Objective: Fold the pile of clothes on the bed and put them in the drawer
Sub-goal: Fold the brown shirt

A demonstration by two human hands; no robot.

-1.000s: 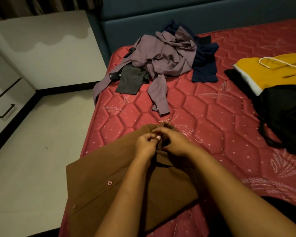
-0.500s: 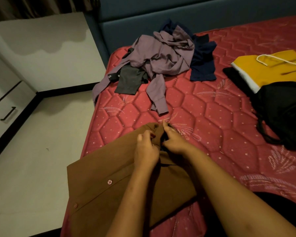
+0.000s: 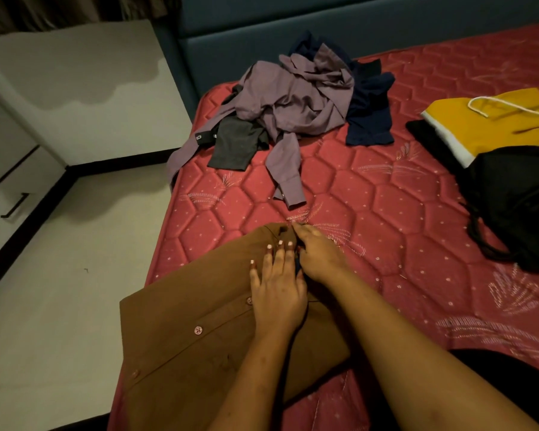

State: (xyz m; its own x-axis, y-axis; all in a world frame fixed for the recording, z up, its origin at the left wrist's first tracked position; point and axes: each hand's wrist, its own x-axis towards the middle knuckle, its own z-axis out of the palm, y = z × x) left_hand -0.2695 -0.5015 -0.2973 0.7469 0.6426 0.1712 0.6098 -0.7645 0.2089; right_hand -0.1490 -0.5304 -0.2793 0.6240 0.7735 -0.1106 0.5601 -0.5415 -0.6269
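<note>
Bed: red quilted mattress [image 3: 371, 213], head view.
Shirt: brown buttoned fabric shirt [image 3: 181, 337] spread at the near edge, not yet folded.
Left hand [image 3: 277, 287]: flat, fingers straight, pressing the shirt.
Right hand [image 3: 319, 256]: curled at the collar, apparently pinching it.
Done: seemingly the folded yellow garment [image 3: 486, 126].
Left: crumpled mauve, grey and navy clothes pile [image 3: 296, 98]; white drawer [image 3: 16, 206] closed.

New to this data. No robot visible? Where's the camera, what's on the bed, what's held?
No robot: a person's two bare hands, filmed by one wide-angle camera worn on the head, looking down. The left hand lies flat, fingers straight, on a brown shirt spread at the edge of a red mattress. The right hand curls at the shirt's collar and seems to pinch it. Farther off lie a crumpled pile of clothes, a folded yellow garment and a black bag. A drawer shows at left.
</note>
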